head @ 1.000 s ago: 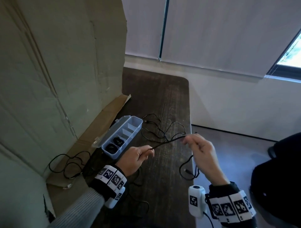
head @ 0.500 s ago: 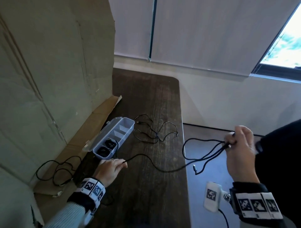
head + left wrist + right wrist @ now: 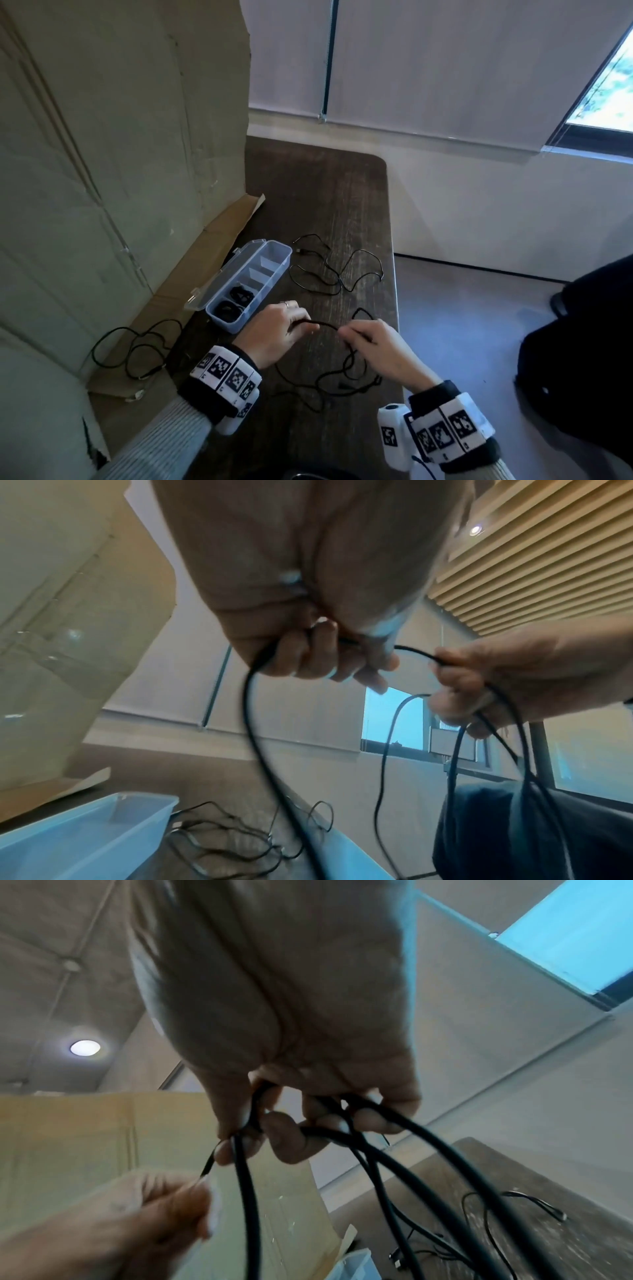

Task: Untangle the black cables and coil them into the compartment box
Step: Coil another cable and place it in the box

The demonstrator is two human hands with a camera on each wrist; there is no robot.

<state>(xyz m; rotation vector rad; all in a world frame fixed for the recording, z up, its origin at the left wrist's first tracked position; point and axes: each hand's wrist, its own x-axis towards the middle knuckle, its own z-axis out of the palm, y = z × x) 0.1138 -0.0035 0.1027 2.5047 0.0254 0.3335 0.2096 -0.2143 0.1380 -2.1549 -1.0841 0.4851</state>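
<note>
Worktop (image 3: pixel 318 192): dark wood, beneath both grips. Compartment box (image 3: pixel 270 270): clear, lid open, beyond the left grip; coiled cables lodged in its two nearest compartments. Loose cable (image 3: pixel 337 270): spread beyond both grips. Held cable (image 3: pixel 325 323): pinched by left hand (image 3: pixel 274 330); loops gathered in right hand (image 3: pixel 380 353).

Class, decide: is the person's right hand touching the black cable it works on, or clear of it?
Touching. The right wrist view shows the right hand with its fingers curled round several loops of the black cable.
</note>
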